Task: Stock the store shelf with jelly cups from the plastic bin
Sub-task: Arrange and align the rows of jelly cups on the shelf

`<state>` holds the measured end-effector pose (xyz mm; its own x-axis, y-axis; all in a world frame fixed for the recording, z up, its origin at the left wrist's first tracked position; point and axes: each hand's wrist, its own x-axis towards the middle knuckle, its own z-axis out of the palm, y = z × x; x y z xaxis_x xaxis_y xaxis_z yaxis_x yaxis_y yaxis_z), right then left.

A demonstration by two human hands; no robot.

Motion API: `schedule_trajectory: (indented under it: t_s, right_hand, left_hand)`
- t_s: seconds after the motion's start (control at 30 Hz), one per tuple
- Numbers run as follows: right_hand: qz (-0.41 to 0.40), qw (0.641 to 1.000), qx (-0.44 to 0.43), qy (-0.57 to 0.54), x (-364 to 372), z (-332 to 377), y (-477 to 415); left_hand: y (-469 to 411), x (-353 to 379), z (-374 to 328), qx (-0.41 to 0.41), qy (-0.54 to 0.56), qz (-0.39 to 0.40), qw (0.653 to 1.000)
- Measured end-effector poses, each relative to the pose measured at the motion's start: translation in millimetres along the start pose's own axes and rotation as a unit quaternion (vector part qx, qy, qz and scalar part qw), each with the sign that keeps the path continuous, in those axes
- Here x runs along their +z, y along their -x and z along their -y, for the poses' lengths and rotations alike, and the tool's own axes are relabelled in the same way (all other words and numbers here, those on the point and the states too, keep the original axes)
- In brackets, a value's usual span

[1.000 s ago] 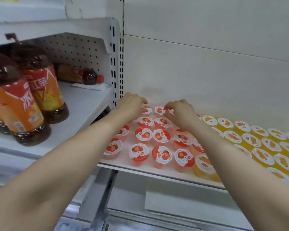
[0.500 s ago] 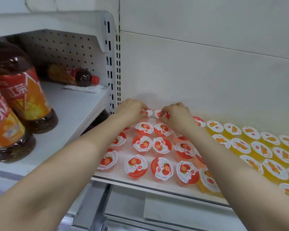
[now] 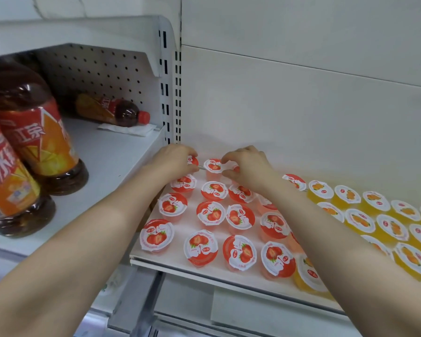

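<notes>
A strawberry jelly cup [image 3: 213, 165] in the back row of the white shelf [image 3: 175, 262] was pinched at its rim by the curled fingers of the right hand [image 3: 249, 166]. Just beside it, a second strawberry cup [image 3: 193, 159], largely hidden, was gripped by the left hand [image 3: 174, 161]. Orange jelly cups [image 3: 357, 220] were ranged to the right, and iced tea bottles [image 3: 41, 142] were stood on the neighbouring shelf [image 3: 112, 161].

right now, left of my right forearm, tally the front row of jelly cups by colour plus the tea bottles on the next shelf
red strawberry cups: 4
orange cups: 1
upright tea bottles: 2
tea bottle lying on its side: 1
total: 8
</notes>
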<state>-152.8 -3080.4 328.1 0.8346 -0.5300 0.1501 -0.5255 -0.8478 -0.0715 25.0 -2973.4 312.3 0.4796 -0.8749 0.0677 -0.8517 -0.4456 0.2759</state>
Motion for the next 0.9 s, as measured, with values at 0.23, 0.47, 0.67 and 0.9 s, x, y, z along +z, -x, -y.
schedule_trajectory:
  t_s: [0.23,0.47,0.67,0.9]
  right_hand:
    - [0.001,1.000,-0.006,-0.011,10,-1,1]
    - [0.000,1.000,-0.017,-0.005,4,0,4]
    - [-0.005,0.997,-0.049,-0.057,-4,10,21]
    - [0.036,0.997,-0.036,-0.053,-2,29,39]
  left_hand:
    - [-4,6,-2,0.008,0.024,-0.013,1.000]
    - [4,-1,-2,0.014,0.010,-0.013,1.000]
    - [33,-25,3,0.033,0.018,-0.003,0.999]
    - [55,-24,-2,0.050,-0.011,0.055,0.997]
